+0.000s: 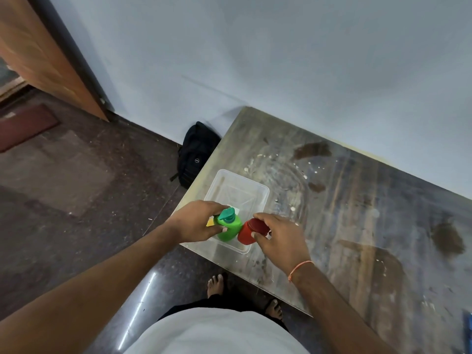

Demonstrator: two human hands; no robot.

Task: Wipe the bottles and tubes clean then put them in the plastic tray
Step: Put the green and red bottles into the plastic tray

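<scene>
A clear plastic tray [240,185] sits at the near left corner of the table. Inside its near end stands a green pump bottle [229,227] with a teal pump head. My left hand [196,222] grips this bottle from the left, thumb on its front. Right beside it stands a red bottle [247,233] with a dark red cap, touching the green one. My right hand [278,233] holds the red bottle at its cap from the right. A small yellow and white thing [211,222] shows behind my left fingers, mostly hidden.
The worn, stained table [357,213] stretches right and back to the wall. A black backpack [195,154] leans on the floor against the wall, left of the table. A blue object [468,328] peeks in at the right edge. My bare feet stand below the table's near edge.
</scene>
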